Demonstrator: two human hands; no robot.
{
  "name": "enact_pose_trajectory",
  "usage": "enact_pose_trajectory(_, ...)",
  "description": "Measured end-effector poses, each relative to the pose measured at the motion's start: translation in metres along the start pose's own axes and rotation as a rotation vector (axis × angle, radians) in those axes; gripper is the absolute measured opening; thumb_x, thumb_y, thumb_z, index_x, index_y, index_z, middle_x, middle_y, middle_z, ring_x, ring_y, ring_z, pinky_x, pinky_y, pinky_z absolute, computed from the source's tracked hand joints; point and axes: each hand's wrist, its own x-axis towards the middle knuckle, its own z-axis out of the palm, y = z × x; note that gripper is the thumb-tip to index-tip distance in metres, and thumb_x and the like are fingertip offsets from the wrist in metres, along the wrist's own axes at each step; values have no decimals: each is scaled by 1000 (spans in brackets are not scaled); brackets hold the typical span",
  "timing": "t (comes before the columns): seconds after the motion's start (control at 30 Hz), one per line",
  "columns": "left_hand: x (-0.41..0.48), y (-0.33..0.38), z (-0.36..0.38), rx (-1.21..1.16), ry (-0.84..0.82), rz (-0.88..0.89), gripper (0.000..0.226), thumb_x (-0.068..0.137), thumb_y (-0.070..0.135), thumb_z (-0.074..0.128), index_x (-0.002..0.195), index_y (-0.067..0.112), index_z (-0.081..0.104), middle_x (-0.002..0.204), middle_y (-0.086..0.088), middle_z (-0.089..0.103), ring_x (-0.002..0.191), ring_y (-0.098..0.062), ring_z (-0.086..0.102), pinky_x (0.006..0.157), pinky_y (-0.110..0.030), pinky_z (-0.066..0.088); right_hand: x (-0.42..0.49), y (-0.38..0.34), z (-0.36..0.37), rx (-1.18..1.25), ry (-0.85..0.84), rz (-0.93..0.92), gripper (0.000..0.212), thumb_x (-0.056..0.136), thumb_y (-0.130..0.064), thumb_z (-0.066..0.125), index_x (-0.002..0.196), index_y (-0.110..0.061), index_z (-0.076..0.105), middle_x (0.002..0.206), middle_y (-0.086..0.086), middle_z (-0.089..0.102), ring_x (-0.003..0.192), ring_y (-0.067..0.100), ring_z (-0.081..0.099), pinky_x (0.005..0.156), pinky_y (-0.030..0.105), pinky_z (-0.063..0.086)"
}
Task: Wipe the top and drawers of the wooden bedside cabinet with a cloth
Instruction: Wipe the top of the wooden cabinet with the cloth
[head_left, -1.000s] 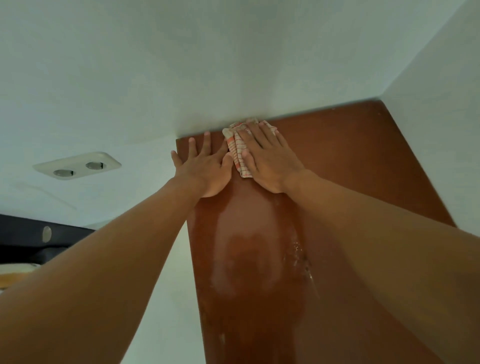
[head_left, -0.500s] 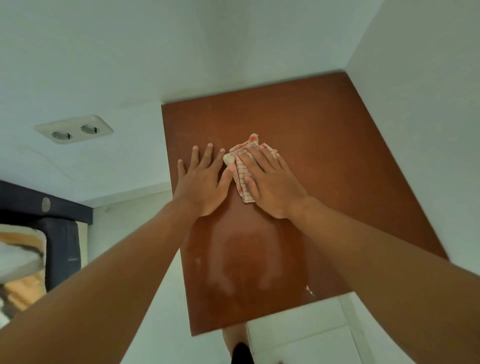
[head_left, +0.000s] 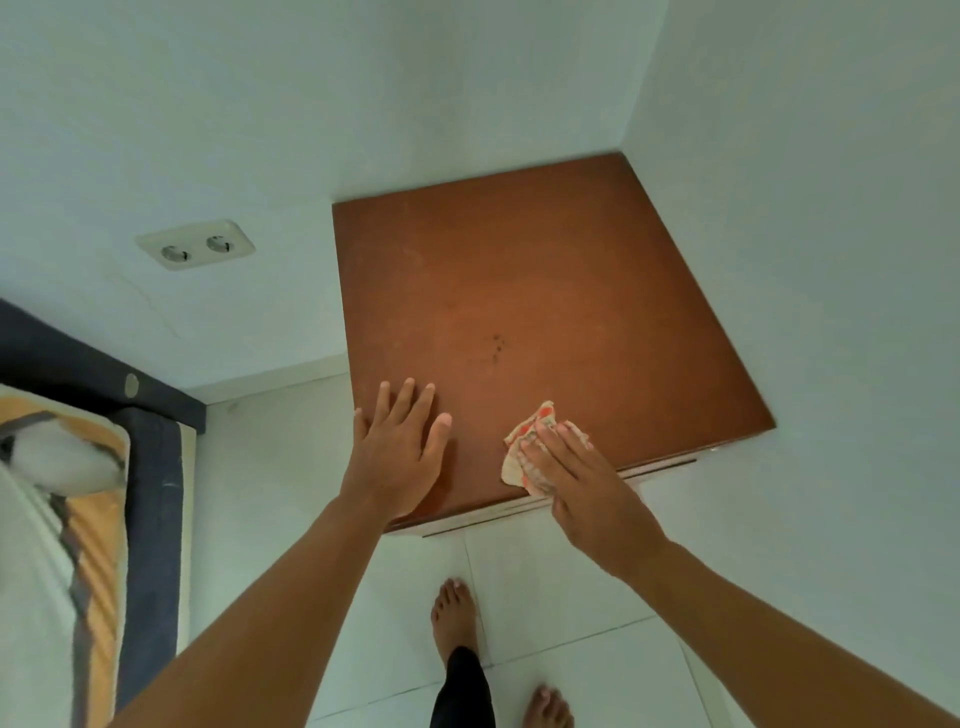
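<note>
Wooden bedside cabinet top (head_left: 545, 291) fills the wall corner; left hand (head_left: 397, 452) lies flat, fingers spread, holding nothing, near its front-left edge; right hand (head_left: 582, 483) presses crumpled checked cloth (head_left: 524, 441) under loosely curled fingers at front edge.

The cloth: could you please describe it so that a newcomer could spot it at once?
Find the brown cabinet top in the room's corner. At its front edge the right hand presses down a small crumpled cloth, cream with orange-red checks, the only fabric on the wood.
</note>
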Motion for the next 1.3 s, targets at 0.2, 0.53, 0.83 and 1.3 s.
enact_pose_trajectory(0.2, -36, -3, -9, -32, 6, -45, 73, 96, 62, 7, 160, 28, 18, 169, 2, 9, 155, -22, -6, 123, -55, 0, -96, -7, 21, -39, 6, 83, 68, 72, 5, 70, 139, -8, 60, 153, 13, 50, 151, 29, 32, 109, 40, 50)
enact_pose_trajectory(0.53, -17, -28, -28, -5, 37, -101, 62, 103, 57, 17, 158, 31, 22, 168, 1, 12, 155, -29, 1, 121, -57, 5, -39, -30, -29, 260, 209, -39, 63, 91, 1, 45, 153, -12, 45, 163, 1, 37, 153, 20, 32, 109, 23, 46)
enact_pose_trajectory(0.83, 88, -60, -101, 0, 139, -74, 62, 102, 59, 20, 157, 30, 29, 167, -3, 17, 155, -27, 3, 121, -59, 11, 212, -32, -77, 395, 283, 117, 58, 97, -7, 41, 154, -16, 42, 160, 3, 41, 150, 19, 34, 121, 34, 33)
enact_pose_trajectory(1.3, 274, -113, -144, -87, 74, 34, 50, 105, 49, 18, 154, 43, 27, 165, 14, 20, 154, -33, 9, 117, -60, 20, 455, -4, -52, 335, 76, 81, 55, 98, -16, 42, 153, -11, 43, 158, 12, 43, 147, 30, 38, 122, 42, 29)
